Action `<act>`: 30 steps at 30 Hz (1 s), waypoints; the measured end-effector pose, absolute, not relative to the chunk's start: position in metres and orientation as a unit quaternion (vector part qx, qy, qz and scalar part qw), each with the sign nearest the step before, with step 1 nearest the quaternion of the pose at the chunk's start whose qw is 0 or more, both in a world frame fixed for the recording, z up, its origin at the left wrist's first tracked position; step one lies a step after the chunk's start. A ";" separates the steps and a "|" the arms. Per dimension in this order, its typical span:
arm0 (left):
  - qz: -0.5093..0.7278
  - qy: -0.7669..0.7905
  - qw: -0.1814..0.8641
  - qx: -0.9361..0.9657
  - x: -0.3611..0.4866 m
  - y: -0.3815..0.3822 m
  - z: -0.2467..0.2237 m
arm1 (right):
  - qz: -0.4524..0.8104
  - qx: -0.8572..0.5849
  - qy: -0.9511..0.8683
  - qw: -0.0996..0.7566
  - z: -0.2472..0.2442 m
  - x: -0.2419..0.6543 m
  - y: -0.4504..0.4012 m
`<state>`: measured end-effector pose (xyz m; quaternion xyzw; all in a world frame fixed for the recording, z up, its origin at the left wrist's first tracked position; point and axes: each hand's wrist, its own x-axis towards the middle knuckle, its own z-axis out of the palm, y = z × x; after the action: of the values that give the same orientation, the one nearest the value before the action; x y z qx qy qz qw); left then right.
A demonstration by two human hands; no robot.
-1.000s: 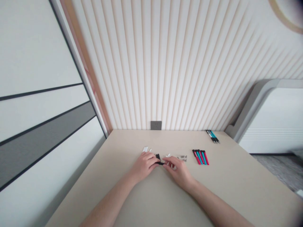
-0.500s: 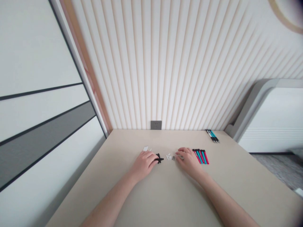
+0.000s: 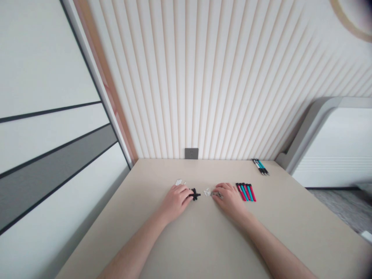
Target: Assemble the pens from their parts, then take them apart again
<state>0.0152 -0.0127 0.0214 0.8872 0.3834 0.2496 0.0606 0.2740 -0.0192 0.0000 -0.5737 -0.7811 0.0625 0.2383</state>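
My left hand point(image 3: 176, 201) rests on the beige table point(image 3: 186, 240), its fingertips against a small cluster of black plastic parts point(image 3: 195, 194). Behind it lie several thin white sticks point(image 3: 179, 182). My right hand point(image 3: 228, 198) is curled low over small grey metal parts point(image 3: 216, 194), partly hiding them. Its fingertips are close to a few small white pieces point(image 3: 207, 192). The small size of everything makes it impossible to tell whether either hand holds anything.
Several pink and teal pens point(image 3: 245, 192) lie side by side right of my right hand. More pens point(image 3: 260, 167) lie at the far edge against the ribbed wall, below a grey wall socket point(image 3: 191, 153). The table's left edge meets a panelled wall.
My right hand has slid left, away from the pens, towards the white pieces, and the grey metal parts now sit further left under its fingers. My left hand has barely moved.
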 end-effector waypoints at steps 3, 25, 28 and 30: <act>0.246 0.386 0.058 0.887 0.015 -0.012 0.021 | 0.065 -0.578 -0.777 0.242 0.002 0.274 -0.019; 0.226 0.380 0.061 0.895 0.015 -0.012 0.016 | 0.188 -0.500 -0.747 0.396 0.002 0.250 -0.028; 0.227 0.374 0.057 0.898 0.015 -0.012 0.015 | 0.188 -0.499 -0.744 0.402 0.001 0.246 -0.029; 0.224 0.369 0.055 0.900 0.015 -0.011 0.014 | 0.188 -0.497 -0.744 0.405 0.000 0.243 -0.031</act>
<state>0.0148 -0.0111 0.0143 0.9002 0.3691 0.2245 0.0550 0.2432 -0.0305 0.0005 -0.4975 -0.7440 0.1880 0.4046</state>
